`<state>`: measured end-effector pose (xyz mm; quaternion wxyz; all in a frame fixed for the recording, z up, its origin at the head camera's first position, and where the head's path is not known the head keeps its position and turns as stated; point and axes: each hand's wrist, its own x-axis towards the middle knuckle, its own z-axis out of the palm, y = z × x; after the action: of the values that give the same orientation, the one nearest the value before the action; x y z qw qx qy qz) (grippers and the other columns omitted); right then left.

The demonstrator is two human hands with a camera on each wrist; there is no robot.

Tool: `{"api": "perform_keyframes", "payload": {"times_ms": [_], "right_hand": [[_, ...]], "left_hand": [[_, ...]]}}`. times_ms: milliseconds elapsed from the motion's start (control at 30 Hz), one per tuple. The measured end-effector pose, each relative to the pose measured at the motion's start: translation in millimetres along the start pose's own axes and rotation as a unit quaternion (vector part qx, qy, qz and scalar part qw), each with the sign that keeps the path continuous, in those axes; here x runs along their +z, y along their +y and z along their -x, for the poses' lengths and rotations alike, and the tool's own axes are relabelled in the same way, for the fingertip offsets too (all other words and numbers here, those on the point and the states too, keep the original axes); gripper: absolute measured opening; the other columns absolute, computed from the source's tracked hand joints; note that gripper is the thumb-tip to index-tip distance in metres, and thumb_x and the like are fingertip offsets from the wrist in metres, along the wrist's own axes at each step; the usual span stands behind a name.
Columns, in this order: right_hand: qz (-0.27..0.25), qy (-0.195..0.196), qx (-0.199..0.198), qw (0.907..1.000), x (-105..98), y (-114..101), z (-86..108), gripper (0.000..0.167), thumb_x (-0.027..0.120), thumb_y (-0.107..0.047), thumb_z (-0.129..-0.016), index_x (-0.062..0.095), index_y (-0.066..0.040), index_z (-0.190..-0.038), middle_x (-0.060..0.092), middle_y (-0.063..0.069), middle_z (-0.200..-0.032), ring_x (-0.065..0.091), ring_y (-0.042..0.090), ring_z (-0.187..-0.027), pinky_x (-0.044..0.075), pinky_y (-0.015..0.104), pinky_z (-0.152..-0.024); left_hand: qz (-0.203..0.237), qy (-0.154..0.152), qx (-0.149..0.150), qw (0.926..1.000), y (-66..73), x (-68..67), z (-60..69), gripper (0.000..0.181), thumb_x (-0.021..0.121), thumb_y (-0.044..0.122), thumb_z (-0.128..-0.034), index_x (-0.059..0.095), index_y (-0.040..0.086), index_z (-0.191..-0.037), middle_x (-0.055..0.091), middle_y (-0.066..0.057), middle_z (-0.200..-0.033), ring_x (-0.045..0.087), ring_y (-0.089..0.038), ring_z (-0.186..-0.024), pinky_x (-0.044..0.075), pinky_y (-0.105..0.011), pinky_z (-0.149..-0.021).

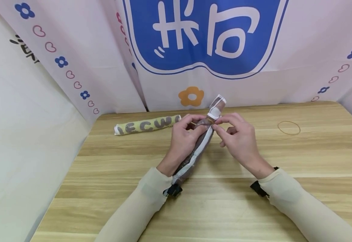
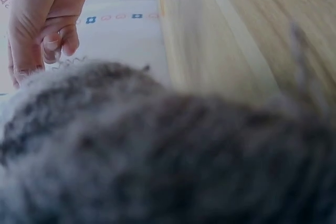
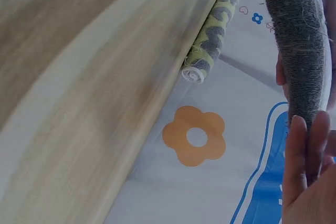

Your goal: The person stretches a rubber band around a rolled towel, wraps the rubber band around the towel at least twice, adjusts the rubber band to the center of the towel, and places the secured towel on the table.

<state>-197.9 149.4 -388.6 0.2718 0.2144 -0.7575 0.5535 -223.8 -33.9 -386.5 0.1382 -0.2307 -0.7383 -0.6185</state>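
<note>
A rolled dark grey-brown towel (image 1: 200, 148) with a white edge strip slants up over the table, its white-hemmed end pointing away. My left hand (image 1: 185, 136) grips it near the upper part, thumb lying on the white strip. From the other side my right hand (image 1: 240, 137) pinches at the same spot with thumb and forefinger; whether a thin band is between the fingertips is too small to tell. In the left wrist view the fuzzy towel (image 2: 173, 156) is blurred and hides much. The right wrist view shows the towel (image 3: 299, 40) above the right hand's fingers (image 3: 295, 156).
A second rolled towel (image 1: 147, 125), yellow with grey letters, lies at the back left of the wooden table (image 1: 224, 208). A tan rubber band (image 1: 289, 128) lies at the right. Behind the table hangs a printed white curtain (image 1: 163, 90).
</note>
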Motion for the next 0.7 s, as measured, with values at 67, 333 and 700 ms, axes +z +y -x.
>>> {"api": "perform_keyframes", "payload": {"times_ms": [67, 333, 700], "right_hand": [[-0.013, 0.003, 0.003, 0.9999, 0.5, 0.4, 1.0, 0.015, 0.077, 0.013, -0.090, 0.075, 0.003, -0.101, 0.066, 0.010, -0.105, 0.059, 0.017, -0.044, 0.050, 0.022, -0.042], [-0.024, 0.002, 0.021, 0.9995, 0.9, 1.3, 3.9, 0.016, 0.073, 0.016, -0.089, 0.073, 0.002, -0.098, 0.065, 0.008, -0.104, 0.059, 0.020, -0.043, 0.047, 0.022, -0.040], [0.010, -0.006, 0.004, 0.9999, 1.6, 0.5, 2.4, 0.013, 0.078, 0.009, -0.092, 0.071, 0.005, -0.103, 0.065, 0.012, -0.106, 0.059, 0.015, -0.044, 0.048, 0.021, -0.040]], "left_hand": [[-0.008, 0.005, 0.003, 0.9999, 2.1, 1.2, 1.1, 0.017, 0.075, 0.005, -0.0974, 0.077, 0.003, -0.114, 0.072, -0.005, -0.105, 0.063, -0.018, -0.086, 0.055, -0.033, -0.078], [-0.030, 0.023, 0.010, 0.9992, 1.6, 6.7, 2.6, 0.016, 0.076, 0.005, -0.0958, 0.078, 0.003, -0.111, 0.071, -0.005, -0.100, 0.064, -0.016, -0.084, 0.057, -0.033, -0.076], [-0.038, -0.006, 0.006, 0.9993, -0.9, 3.1, 2.1, 0.024, 0.076, 0.011, -0.0968, 0.076, 0.004, -0.120, 0.071, -0.005, -0.110, 0.064, -0.017, -0.090, 0.057, -0.037, -0.081]]}}
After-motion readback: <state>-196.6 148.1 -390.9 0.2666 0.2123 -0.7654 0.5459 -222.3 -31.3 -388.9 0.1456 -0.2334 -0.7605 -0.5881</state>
